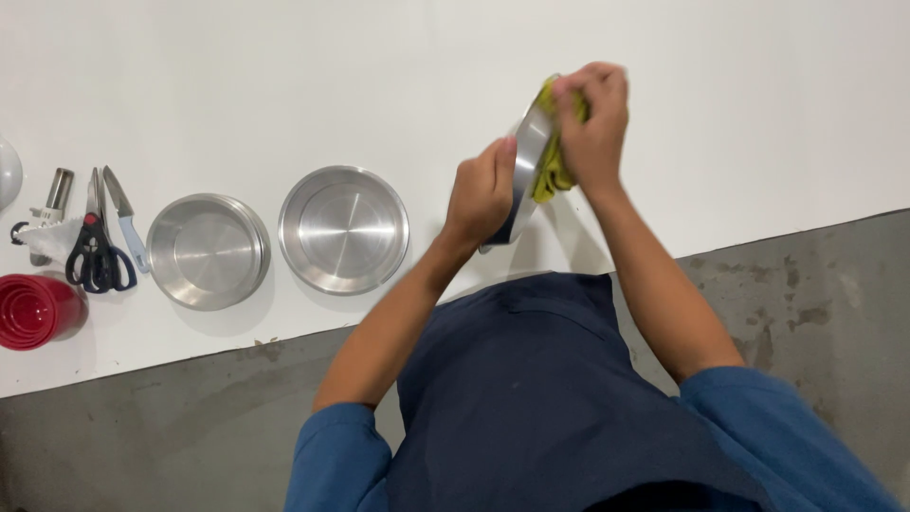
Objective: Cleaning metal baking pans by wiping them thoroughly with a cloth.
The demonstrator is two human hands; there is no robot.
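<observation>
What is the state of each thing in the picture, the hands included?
Left hand: shut on the rim of the tilted round steel pan.
Right hand: presses a yellow-green cloth against that pan.
Round steel pan: held on edge above the white table.
Two other round steel pans: flat on the table, open side up, empty.
Black-handled scissors: closed, lying flat.
Red plastic cups: stacked, lying on their side.

A broad white table (284,85) carries two round steel pans (209,251) (344,228) side by side. Further left lie black-handled scissors (95,251), a small knife with a pale blue handle (126,218), a steel cylinder (57,190) and stacked red plastic cups (33,310).
</observation>
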